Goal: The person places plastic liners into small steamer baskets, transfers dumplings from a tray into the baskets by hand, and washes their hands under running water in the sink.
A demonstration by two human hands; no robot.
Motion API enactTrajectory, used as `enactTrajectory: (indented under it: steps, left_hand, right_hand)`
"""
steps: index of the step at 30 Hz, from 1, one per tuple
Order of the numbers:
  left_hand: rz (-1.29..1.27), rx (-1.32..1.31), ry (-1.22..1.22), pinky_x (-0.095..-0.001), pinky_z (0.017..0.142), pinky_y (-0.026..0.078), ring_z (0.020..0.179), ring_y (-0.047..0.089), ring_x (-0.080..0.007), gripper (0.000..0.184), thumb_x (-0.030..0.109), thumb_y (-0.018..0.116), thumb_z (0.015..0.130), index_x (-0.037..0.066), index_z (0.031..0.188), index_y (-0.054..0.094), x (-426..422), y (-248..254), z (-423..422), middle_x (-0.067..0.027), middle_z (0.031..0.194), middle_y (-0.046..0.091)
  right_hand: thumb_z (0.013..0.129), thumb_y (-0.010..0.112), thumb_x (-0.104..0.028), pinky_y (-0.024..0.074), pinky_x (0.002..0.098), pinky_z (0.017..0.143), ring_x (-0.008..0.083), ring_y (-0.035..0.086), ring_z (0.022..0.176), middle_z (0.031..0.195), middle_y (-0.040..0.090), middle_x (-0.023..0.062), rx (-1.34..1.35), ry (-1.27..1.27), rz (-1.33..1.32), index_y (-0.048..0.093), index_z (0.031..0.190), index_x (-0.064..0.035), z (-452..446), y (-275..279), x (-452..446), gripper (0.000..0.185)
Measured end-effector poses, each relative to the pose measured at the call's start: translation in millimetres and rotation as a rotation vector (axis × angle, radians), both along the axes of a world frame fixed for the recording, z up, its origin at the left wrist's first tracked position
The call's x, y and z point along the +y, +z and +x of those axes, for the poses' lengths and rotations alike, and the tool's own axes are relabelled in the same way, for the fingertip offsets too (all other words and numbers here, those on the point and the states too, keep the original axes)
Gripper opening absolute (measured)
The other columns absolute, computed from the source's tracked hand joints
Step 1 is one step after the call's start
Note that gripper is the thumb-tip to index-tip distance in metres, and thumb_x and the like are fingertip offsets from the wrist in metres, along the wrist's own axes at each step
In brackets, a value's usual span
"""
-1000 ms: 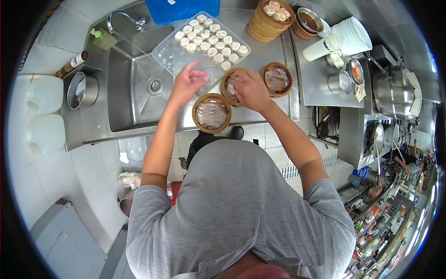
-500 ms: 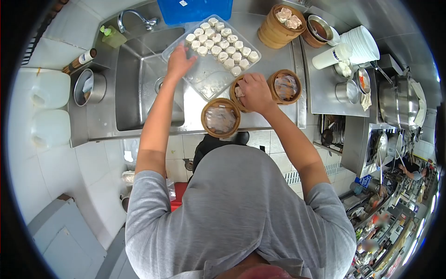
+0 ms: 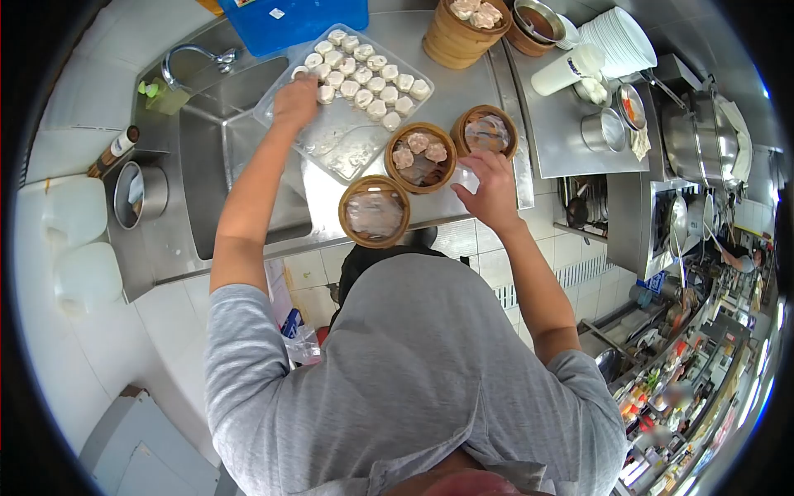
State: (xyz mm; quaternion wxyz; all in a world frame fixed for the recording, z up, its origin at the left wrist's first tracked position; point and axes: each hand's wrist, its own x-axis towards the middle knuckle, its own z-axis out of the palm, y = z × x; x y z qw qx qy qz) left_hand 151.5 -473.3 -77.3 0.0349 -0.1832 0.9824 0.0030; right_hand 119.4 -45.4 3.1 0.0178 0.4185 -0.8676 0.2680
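Observation:
My left hand point(image 3: 295, 101) reaches over the left side of a clear plastic tray point(image 3: 341, 157), fingers closed around a pale dumpling point(image 3: 299, 73) at the end of the rows. Several more white-topped dumplings point(image 3: 364, 97) fill the tray's far part. My right hand point(image 3: 490, 188) holds nothing, thumb and fingers apart, just below the right bamboo steamer point(image 3: 513, 136). Beside it, the middle bamboo steamer point(image 3: 451, 169) contains three pinkish dumplings point(image 3: 418, 143). Nearest my body, the front bamboo steamer point(image 3: 346, 227) has a translucent sheet inside.
A sink point(image 3: 203, 207) with a faucet point(image 3: 198, 51) lies left of the tray. Behind stands a blue bin point(image 3: 294, 25). Stacked bamboo steamers point(image 3: 455, 45) with dumplings on top are at the back, white plates point(image 3: 620, 41) and a large pot point(image 3: 699, 140) farther right.
My right hand has come off the middle steamer and moved right, exposing its three dumplings. My left hand's spread fingers have closed at a dumpling. The whole view has shifted slightly.

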Motion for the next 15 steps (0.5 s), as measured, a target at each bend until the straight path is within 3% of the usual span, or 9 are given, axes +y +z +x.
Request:
enactTrajectory:
  steps: [3,6,9,11,13,15]
  left_hand:
    - [0.020,-0.109,0.044,-0.0468,0.084,0.060,0.098,0.074,-0.0345,0.028,0.016,0.067,0.085,0.005,0.110,0.074,-10,-2,1,-0.0174,0.107,0.075]
    - [0.059,-0.122,0.145,-0.0419,0.083,0.059,0.098,0.074,-0.0308,0.036,0.027,0.074,0.083,0.006,0.113,0.074,-10,12,9,-0.0165,0.107,0.075]
    - [0.455,0.004,0.175,-0.0356,0.078,0.059,0.089,0.074,-0.0236,0.049,0.024,0.074,0.086,0.008,0.131,0.068,-12,31,32,-0.0111,0.103,0.076]
    - [1.165,0.227,0.263,-0.0293,0.075,0.057,0.083,0.072,-0.0151,0.063,0.017,0.073,0.090,0.011,0.150,0.055,12,17,53,-0.0045,0.100,0.075]
    - [1.554,0.221,0.161,-0.0276,0.075,0.057,0.085,0.070,-0.0116,0.069,0.008,0.069,0.094,0.013,0.157,0.043,70,56,66,-0.0017,0.100,0.074]
    - [1.689,0.178,0.069,-0.0276,0.077,0.057,0.087,0.070,-0.0121,0.072,0.006,0.069,0.094,0.012,0.159,0.039,116,69,73,-0.0049,0.104,0.073]
  right_hand:
    - [0.064,0.091,-0.010,0.0506,0.0435,0.094,0.0340,0.063,0.105,0.113,0.068,0.0119,-0.013,-0.005,-0.031,0.073,0.111,-0.0055,-1,-3,4,0.050]
    - [0.065,0.090,-0.009,0.0512,0.0445,0.094,0.0351,0.063,0.106,0.113,0.069,0.0124,-0.037,0.006,-0.073,0.073,0.113,-0.0057,-1,-5,-1,0.051]
    - [0.068,0.089,-0.007,0.0534,0.0435,0.092,0.0353,0.065,0.105,0.115,0.069,0.0133,-0.066,0.026,-0.166,0.071,0.116,-0.0047,0,-2,-11,0.051]
    - [0.071,0.088,-0.006,0.0554,0.0407,0.088,0.0328,0.067,0.102,0.117,0.069,0.0138,-0.184,0.052,-0.237,0.070,0.119,-0.0036,5,6,-23,0.051]
    - [0.074,0.088,-0.006,0.0574,0.0367,0.083,0.0281,0.069,0.099,0.118,0.069,0.0142,-0.400,0.099,-0.294,0.069,0.121,-0.0023,10,30,-41,0.050]
    - [0.076,0.087,-0.005,0.0576,0.0331,0.078,0.0230,0.069,0.094,0.116,0.070,0.0135,-0.527,0.151,-0.301,0.069,0.122,-0.0016,11,44,-55,0.050]
